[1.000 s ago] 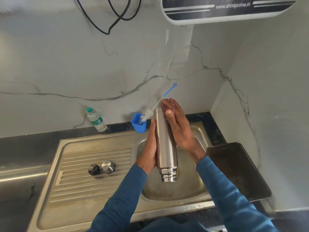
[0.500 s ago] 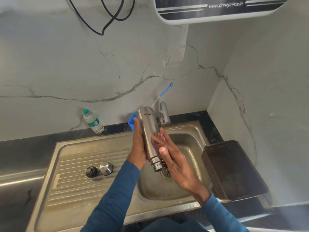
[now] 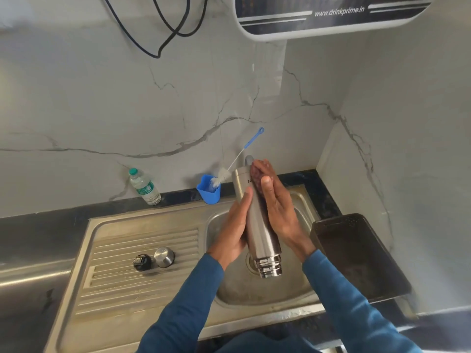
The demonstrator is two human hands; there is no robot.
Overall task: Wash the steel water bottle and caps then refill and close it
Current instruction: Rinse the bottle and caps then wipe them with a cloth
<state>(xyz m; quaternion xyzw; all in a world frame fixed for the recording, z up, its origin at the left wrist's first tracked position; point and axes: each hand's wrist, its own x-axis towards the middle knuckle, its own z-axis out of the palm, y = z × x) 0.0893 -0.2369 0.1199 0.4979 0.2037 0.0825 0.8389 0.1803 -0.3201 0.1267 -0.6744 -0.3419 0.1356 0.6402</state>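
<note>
Left hand grips the inverted bottle over the sink; right hand lies open, rubbing. Rigid, likely slippery: hold mid-body.

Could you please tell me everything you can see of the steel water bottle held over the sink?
The brushed silver steel water bottle is a tall cylinder with a ridged, threaded neck and no cap on. It is held upside down over the steel sink basin, its open mouth pointing down toward the drain and its base tilted away toward the wall. Dark lettering shows near the base. The left hand holds its left side; the right hand presses a reddish scrub pad against its right side.
</note>
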